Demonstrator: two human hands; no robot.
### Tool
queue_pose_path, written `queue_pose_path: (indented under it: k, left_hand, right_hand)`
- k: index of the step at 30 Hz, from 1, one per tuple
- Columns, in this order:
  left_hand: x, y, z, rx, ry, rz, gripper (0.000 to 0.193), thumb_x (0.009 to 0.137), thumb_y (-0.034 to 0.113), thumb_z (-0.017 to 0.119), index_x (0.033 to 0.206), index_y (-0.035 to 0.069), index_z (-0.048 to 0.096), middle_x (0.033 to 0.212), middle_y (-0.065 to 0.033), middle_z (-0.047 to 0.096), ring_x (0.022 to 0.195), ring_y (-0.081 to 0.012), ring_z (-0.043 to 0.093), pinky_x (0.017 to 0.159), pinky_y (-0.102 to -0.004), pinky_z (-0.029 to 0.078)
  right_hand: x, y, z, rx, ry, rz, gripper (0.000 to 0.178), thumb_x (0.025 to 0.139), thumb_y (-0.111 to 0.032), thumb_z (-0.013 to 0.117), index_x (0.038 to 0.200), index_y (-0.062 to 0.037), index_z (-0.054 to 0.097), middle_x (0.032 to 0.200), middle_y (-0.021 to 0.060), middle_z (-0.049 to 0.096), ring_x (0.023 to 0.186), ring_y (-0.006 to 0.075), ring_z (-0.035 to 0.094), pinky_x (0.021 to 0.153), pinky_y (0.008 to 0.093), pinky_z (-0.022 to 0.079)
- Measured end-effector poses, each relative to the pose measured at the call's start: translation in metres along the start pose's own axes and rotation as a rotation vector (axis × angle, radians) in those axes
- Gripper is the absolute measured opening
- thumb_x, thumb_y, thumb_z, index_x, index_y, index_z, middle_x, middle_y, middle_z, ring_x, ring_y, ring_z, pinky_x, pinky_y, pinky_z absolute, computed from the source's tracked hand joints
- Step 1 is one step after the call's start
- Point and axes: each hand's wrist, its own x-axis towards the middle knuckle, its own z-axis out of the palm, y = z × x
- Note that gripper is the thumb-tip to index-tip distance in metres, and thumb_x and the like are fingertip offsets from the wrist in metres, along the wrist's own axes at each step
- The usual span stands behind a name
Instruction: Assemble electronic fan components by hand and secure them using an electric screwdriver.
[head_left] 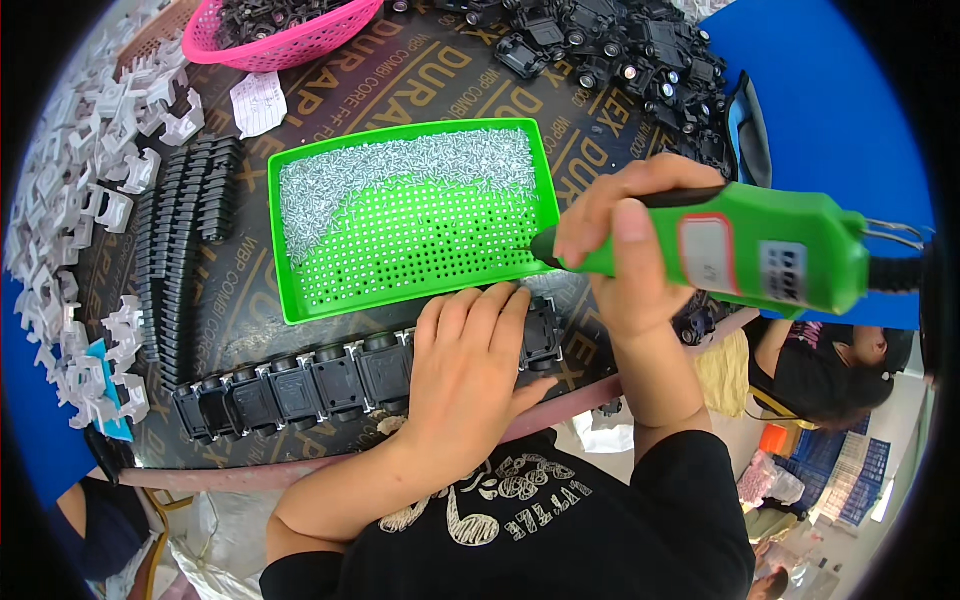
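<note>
My right hand (628,240) is wrapped round a green electric screwdriver (765,245), held nearly level with its dark nose pointing left. That nose is over the right side of a shallow green tray (275,235) with a perforated bottom. Small silver screws (400,160) lie heaped along the tray's far and left sides. My left hand (465,375) rests flat with its fingers stretched out, on a row of black toy-car chassis (320,385) near the table's front edge. The hand covers part of that row.
Stacked black plastic strips (180,250) stand left of the tray, beside piled grey-white plastic parts (70,210). A pink basket (290,50) of black parts and a paper slip (259,104) lie beyond. More black chassis (640,60) pile up far right. Another person (835,365) is at right.
</note>
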Motion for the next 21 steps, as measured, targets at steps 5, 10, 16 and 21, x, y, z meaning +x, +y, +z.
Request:
queue_pose_path:
  k: [5,10,16,21]
  left_hand:
    - [0.0,-0.002,0.003,-0.01,0.011,0.013,0.075,0.062,0.024,0.084,0.126,0.001,0.053,0.122,-0.0106,0.056,0.115,-0.0307,0.049,0.101,-0.0461,0.034]
    - [-0.001,-0.002,0.005,0.009,0.016,0.033,0.073,0.064,0.026,0.082,0.125,-0.002,0.052,0.119,-0.0123,0.055,0.113,-0.0291,0.048,0.102,-0.0457,0.033]
    - [-0.001,-0.002,0.007,0.021,0.017,0.041,0.072,0.065,0.026,0.082,0.125,-0.001,0.053,0.118,-0.0119,0.056,0.112,-0.0287,0.048,0.102,-0.0455,0.033]
    - [-0.001,-0.003,0.007,0.024,0.038,0.039,0.069,0.063,0.023,0.083,0.123,0.004,0.057,0.116,-0.0085,0.059,0.108,-0.0289,0.052,0.1,-0.0443,0.036]
  right_hand:
    - [0.0,0.006,0.001,-0.026,0.015,-0.044,0.024,0.094,-0.011,0.056,0.111,-0.0045,0.04,0.067,0.0093,0.051,0.05,0.0157,0.049,0.047,0.0295,0.044]
    - [-0.001,0.006,0.0,0.005,-0.006,-0.044,0.024,0.094,-0.01,0.057,0.11,-0.0046,0.041,0.068,0.0096,0.051,0.05,0.0153,0.05,0.046,0.029,0.045]
    - [-0.004,0.004,-0.01,-0.2,0.003,-0.071,0.024,0.092,-0.01,0.058,0.11,-0.0049,0.044,0.068,0.0094,0.051,0.05,0.0162,0.049,0.046,0.0296,0.045]
    - [-0.005,-0.071,-0.014,0.157,-0.02,-0.077,0.023,0.095,-0.018,0.048,0.113,-0.0055,0.042,0.07,0.0095,0.049,0.049,0.0181,0.047,0.045,0.032,0.046]
